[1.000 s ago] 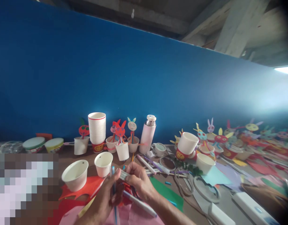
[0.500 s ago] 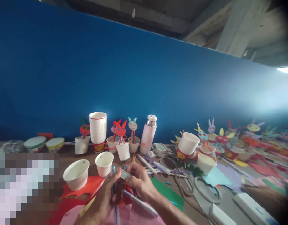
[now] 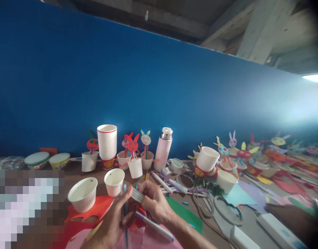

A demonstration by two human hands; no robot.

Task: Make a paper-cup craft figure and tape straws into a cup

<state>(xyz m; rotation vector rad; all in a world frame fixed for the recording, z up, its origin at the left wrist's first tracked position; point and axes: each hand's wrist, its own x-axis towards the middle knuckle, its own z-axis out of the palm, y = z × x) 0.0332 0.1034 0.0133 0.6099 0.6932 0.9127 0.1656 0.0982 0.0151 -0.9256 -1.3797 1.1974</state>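
Note:
In front of me my left hand [image 3: 116, 214] is closed around a thin blue stick [image 3: 126, 238] that stands nearly upright. Its thumb also presses one end of a pale, translucent strip [image 3: 137, 195]. The other end is pinched by my right hand [image 3: 155, 204], whose fingers are curled. Something red shows between the hands, partly hidden by the fingers. Under my right hand is a white marker with a purple end [image 3: 155, 225], over pink paper [image 3: 148, 238]. Two white paper cups, a wide one [image 3: 83, 197] and a smaller one [image 3: 114, 182], stand beyond my left hand.
Behind stand a stack of paper cups [image 3: 107, 141], a pink thermos [image 3: 163, 150] and cups with paper rabbit figures [image 3: 135, 166]. Markers [image 3: 162, 182], green paper [image 3: 186, 212], a grey cable [image 3: 227, 214] and a white power strip [image 3: 280, 230] lie to the right. A blue wall [image 3: 138, 76] rises behind.
The pale strip shows a little wider and more tilted between my fingers. Both hands stay in almost the same place; the view has shifted slightly.

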